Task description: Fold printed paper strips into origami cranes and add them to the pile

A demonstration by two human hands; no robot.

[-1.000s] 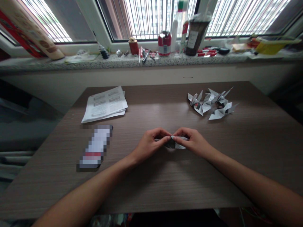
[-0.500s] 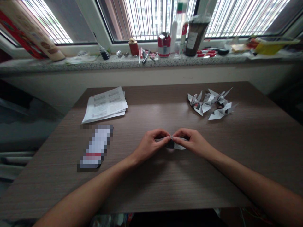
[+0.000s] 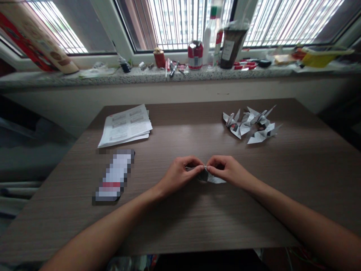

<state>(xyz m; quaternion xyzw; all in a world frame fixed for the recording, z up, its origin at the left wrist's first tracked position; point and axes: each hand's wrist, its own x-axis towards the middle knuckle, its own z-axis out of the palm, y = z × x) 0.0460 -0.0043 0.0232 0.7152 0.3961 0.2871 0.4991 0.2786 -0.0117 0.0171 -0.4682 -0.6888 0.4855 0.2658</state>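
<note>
A small piece of folded paper (image 3: 216, 178), white with a dark patch, is held between both hands above the middle of the table. My left hand (image 3: 186, 171) pinches its upper edge between thumb and index finger. Right beside it, my right hand (image 3: 222, 169) pinches the same edge, the two thumb tips almost touching. Part of the paper hangs below the fingers, and the rest is hidden behind them. Several folded paper figures (image 3: 261, 124) lie together at the back right of the table.
A stack of printed sheets (image 3: 128, 126) lies at the back left of the brown table (image 3: 180, 226), with a blurred phone (image 3: 114, 175) nearer. Along the windowsill (image 3: 152, 77) stand a red can (image 3: 195, 55), a dark cup (image 3: 232, 47) and a yellow container (image 3: 317, 58).
Both hands have shifted slightly down in the view. The paper's right part now hangs lower and shows further out under my right hand.
</note>
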